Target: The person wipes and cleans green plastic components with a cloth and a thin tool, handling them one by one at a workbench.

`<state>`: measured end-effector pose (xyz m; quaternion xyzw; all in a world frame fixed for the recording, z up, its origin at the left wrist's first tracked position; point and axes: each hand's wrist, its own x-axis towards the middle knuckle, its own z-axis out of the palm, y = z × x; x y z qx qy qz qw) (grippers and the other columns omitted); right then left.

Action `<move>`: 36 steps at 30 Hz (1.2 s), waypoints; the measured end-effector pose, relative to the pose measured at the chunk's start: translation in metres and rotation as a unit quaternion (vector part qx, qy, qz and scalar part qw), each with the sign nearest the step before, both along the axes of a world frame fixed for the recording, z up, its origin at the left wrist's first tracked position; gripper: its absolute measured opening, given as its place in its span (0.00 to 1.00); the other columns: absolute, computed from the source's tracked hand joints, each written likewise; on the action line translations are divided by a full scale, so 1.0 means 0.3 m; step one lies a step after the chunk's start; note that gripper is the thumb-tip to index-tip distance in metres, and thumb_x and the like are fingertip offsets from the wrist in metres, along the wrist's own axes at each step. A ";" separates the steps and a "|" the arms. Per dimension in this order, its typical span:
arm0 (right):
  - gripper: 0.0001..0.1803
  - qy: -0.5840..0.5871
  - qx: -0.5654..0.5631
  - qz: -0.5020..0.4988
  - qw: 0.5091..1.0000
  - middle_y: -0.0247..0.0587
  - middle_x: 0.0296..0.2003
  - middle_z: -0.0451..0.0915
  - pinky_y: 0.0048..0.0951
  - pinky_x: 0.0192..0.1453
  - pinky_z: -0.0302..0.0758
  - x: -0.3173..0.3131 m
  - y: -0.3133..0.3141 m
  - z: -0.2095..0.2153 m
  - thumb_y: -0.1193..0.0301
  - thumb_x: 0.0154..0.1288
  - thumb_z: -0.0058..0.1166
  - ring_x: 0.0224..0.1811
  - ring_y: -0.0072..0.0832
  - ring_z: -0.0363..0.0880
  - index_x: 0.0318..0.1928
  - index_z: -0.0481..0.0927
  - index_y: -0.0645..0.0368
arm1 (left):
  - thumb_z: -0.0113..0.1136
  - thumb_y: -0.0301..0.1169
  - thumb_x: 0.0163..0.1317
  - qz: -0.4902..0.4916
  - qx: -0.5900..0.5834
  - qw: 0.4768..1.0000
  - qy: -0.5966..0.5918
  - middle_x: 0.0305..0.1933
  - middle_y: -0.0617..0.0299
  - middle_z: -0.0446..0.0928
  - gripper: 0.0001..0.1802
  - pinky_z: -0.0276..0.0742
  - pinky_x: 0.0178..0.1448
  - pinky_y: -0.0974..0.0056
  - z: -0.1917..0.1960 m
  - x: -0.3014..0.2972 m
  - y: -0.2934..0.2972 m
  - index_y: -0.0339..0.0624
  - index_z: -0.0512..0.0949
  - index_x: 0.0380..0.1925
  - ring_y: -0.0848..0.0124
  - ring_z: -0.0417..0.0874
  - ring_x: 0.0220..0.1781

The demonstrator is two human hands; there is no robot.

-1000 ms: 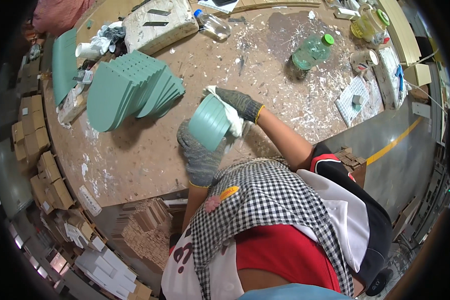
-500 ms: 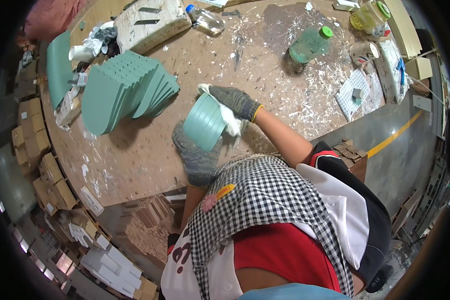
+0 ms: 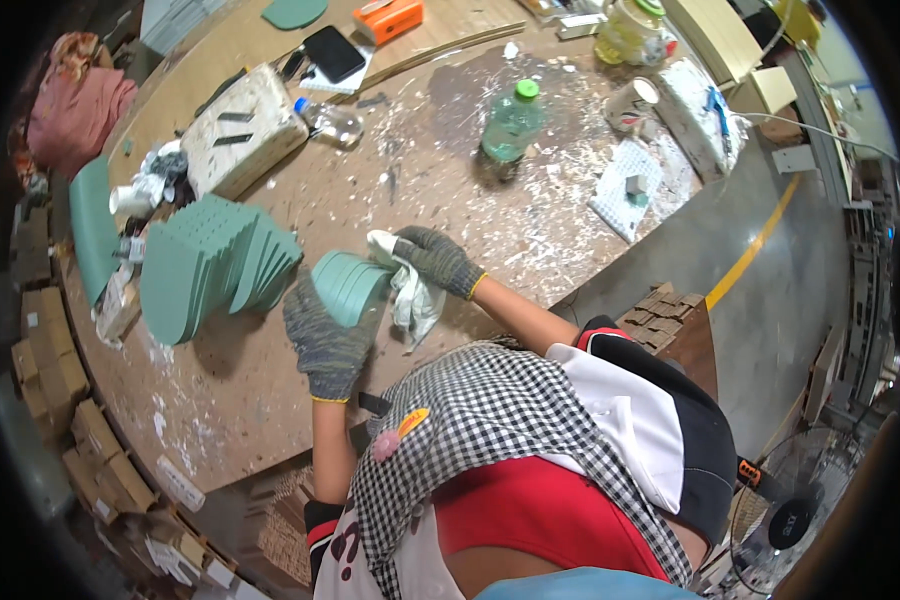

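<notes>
My left hand (image 3: 326, 342), in a grey knitted glove, is closed around the near left side of a small fanned stack of green round-ended panels (image 3: 348, 284). In my right hand (image 3: 436, 262), gloved the same way, a white cloth (image 3: 412, 300) is bunched and hangs down beside the stack's right edge. Some of my right fingers are hidden by the cloth. Left of my hands, a larger stack of matching green panels (image 3: 182, 290) stands on edge on the worktable (image 3: 260, 400), its right part leaning over in a fan.
A paint-stained white block (image 3: 240, 135) and a clear bottle with a blue cap (image 3: 332, 124) lie farther back. A green-capped bottle (image 3: 510, 128) stands mid-table. On the right are a paper cup (image 3: 632, 104) and a bubble-wrap sheet (image 3: 625, 190). Cartons (image 3: 55, 340) line the left floor.
The view has shifted, bringing more of the table's far side in. My right hand and the cloth have drawn off the panels' face to their right side; my left hand still grips them.
</notes>
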<state>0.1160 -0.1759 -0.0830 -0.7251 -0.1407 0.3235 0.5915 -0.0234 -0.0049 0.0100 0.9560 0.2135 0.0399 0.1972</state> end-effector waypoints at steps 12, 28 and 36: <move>0.14 -0.636 -0.238 -0.171 0.714 0.42 0.46 0.87 0.42 0.54 0.79 0.588 -0.385 0.345 0.61 0.64 0.66 0.49 0.43 0.84 0.48 0.87 0.47 | 0.80 0.49 0.44 -0.006 -0.054 0.981 -0.185 0.71 0.41 0.64 0.62 0.56 0.77 0.43 -0.048 -0.016 0.036 0.36 0.56 0.76 0.43 0.63 0.73; 0.24 -0.538 -0.182 -0.160 0.807 0.55 0.48 0.82 0.42 0.55 0.80 0.614 -0.396 0.233 0.62 0.66 0.67 0.49 0.47 0.83 0.57 0.76 0.59 | 0.83 0.44 0.42 0.098 -0.159 0.967 -0.175 0.66 0.43 0.62 0.62 0.66 0.71 0.47 -0.216 -0.330 0.029 0.34 0.53 0.71 0.49 0.68 0.67; 0.28 0.146 0.660 -0.161 0.719 0.41 0.62 0.78 0.59 0.59 0.78 0.764 -0.830 -0.331 0.55 0.74 0.48 0.58 0.41 0.80 0.66 0.72 0.59 | 0.87 0.38 0.37 0.170 -0.121 0.960 -0.184 0.64 0.43 0.65 0.62 0.71 0.67 0.50 -0.400 -0.421 -0.014 0.35 0.54 0.69 0.51 0.72 0.62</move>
